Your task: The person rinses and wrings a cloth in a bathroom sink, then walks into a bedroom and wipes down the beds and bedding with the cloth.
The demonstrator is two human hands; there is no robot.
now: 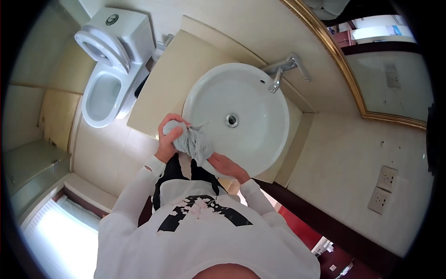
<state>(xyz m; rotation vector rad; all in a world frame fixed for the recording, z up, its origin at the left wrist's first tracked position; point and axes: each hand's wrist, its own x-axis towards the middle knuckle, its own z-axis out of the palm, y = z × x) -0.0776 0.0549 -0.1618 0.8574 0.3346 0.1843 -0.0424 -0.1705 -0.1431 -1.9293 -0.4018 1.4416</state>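
A crumpled light grey cloth (194, 143) is bunched up in front of my body, over the near left rim of the white round sink (251, 139). My left hand (169, 137) wraps around its left end, thumb on top. On the other side, my right hand (227, 166) lies against the cloth's lower right edge; the fingertips are partly hidden behind it, so I cannot tell how firmly they grip. Beyond the cloth, the sink bowl holds no visible water, and its metal drain (232, 120) shows.
A chrome faucet (283, 72) stands at the sink's far right. The beige counter (172, 79) extends left toward a toilet (104, 90) with its lid raised. A gold-framed mirror (346, 69) and wall sockets (383, 190) are on the right.
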